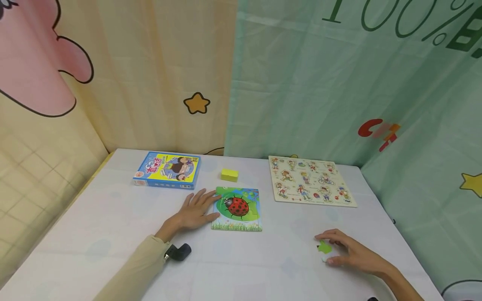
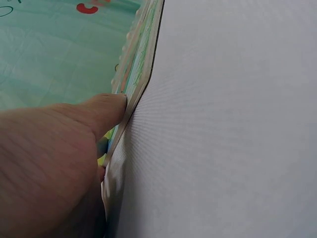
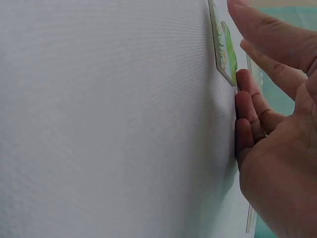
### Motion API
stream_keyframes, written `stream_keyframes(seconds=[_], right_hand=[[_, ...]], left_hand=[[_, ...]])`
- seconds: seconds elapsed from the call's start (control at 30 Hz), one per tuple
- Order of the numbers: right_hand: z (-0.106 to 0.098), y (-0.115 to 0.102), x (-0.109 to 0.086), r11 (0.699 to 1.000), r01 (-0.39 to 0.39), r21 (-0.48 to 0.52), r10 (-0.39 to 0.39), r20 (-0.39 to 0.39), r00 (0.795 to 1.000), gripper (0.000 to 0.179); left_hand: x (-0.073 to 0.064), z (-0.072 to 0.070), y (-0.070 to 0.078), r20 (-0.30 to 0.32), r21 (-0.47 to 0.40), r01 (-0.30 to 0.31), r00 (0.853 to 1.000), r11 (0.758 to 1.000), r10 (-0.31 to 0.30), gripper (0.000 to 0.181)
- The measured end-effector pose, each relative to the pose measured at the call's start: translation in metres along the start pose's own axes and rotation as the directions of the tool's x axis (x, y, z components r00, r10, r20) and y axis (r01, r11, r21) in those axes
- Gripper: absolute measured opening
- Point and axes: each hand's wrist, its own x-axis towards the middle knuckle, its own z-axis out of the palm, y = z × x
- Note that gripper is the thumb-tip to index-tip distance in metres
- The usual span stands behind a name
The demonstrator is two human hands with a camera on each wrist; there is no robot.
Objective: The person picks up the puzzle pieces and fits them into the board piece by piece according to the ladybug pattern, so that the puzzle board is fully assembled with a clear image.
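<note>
A ladybug puzzle (image 1: pixel 238 221) lies on the white table in the head view. My left hand (image 1: pixel 196 211) rests at its left side, fingers spread, with fingertips and thumb at its edge. In the left wrist view the thumb (image 2: pixel 106 106) touches the side of the puzzle board (image 2: pixel 143 74). To the right, my right hand (image 1: pixel 355 253) curves round a green puzzle piece (image 1: pixel 324 246), index finger and thumb at opposite sides. The right wrist view has flat printed pieces (image 3: pixel 223 49) by my fingers, cut off by the frame's top.
A blue-and-yellow box (image 1: pixel 167 170) lies at the back left of the table. Behind the ladybug puzzle sits a yellow block (image 1: pixel 229 174). A wooden board with printed figures (image 1: pixel 310 182) lies at the back right. Curtains (image 1: pixel 293 96) hang behind the table.
</note>
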Motion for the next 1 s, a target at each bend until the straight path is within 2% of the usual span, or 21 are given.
stream_keyframes(seconds=[0.17,0.33,0.53,0.9,1.0], right_hand=[[0.0,0.004,0.0,0.999,0.034,0.006,-0.034,0.011,0.999,0.053],[0.0,0.007,-0.001,0.998,0.069,-0.006,-0.069,0.013,0.998,0.052],[0.001,0.005,0.0,0.995,0.094,-0.031,-0.094,0.0,0.996,0.05],[0.0,0.005,-0.001,0.995,0.095,-0.03,-0.096,-0.015,0.995,0.044],[-0.001,0.003,-0.001,0.994,0.105,-0.031,-0.106,-0.011,0.994,0.042]], left_hand=[[0.001,0.003,-0.003,0.004,0.018,0.015,1.0,1.0,-0.016,0.065],[-0.002,-0.006,0.006,0.037,0.011,0.027,0.999,1.0,-0.027,0.064],[-0.002,-0.01,0.011,0.057,0.033,0.046,0.997,0.998,-0.048,0.064],[-0.002,-0.009,0.011,0.049,0.006,0.035,0.998,0.999,-0.035,0.065],[-0.001,-0.006,0.008,0.027,-0.005,0.016,1.0,1.0,-0.016,0.066]])
